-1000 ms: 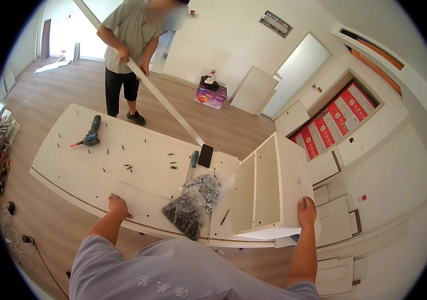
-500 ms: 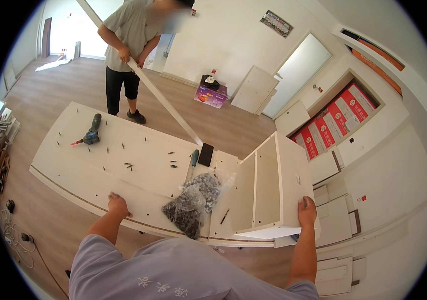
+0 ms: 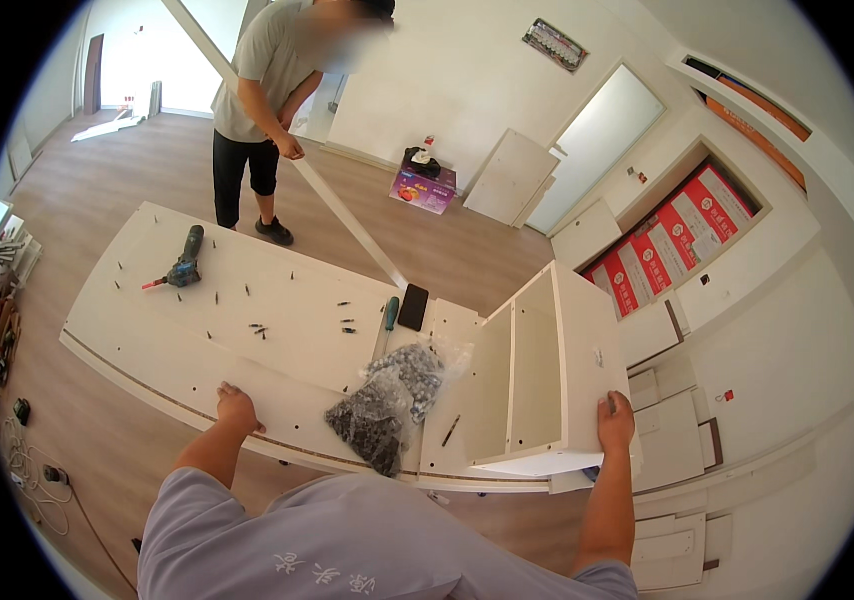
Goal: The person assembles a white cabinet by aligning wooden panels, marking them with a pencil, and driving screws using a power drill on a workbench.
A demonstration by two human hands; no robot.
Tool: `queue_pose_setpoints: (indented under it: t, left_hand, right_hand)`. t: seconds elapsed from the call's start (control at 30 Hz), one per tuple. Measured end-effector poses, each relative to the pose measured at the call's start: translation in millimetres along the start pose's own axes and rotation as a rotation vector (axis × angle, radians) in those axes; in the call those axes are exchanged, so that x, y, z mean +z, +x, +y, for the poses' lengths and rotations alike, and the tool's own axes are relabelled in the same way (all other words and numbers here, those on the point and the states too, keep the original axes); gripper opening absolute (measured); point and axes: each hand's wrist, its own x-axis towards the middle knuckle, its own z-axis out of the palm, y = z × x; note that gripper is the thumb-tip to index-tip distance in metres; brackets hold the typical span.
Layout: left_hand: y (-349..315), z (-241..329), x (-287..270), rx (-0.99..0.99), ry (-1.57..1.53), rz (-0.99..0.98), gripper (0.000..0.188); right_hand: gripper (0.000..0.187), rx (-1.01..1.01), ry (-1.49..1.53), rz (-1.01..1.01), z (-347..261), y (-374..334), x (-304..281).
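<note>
My left hand rests on the front edge of a long white panel, fingers laid on its surface. My right hand is at the near right edge of a white open-fronted cabinet box. Its fingers are curled, with a small dark thing showing between them, too small to name. Between my hands lie clear plastic bags of small hardware, a green-handled screwdriver, a black phone and a dark pen-like stick. Further left lies a cordless drill with a red tip.
Several dark connector pins stand or lie on the panel. Across it a co-worker holds a long white strip slanting down to the panel's far edge. A purple box, leaning boards and cables are around the floor.
The co-worker leans further right, and one of their hands has slid down along the strip. My two hands, the cabinet box and the things on the panel stay in place.
</note>
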Motion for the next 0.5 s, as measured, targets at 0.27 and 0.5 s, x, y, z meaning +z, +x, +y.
queue_pose_setpoints:
  t: [0.27, 0.5]
  left_hand:
    - [-4.2, 1.0, -3.9, 0.007, 0.038, 0.005, 0.129]
    - [-8.4, 2.3, -9.3, 0.023, 0.035, 0.005, 0.129]
  right_hand:
    - [0.040, 0.021, 0.005, -0.013, -1.1, 0.1, 0.1]
    - [0.040, 0.028, -0.001, -0.014, 1.3, 0.0, 0.7]
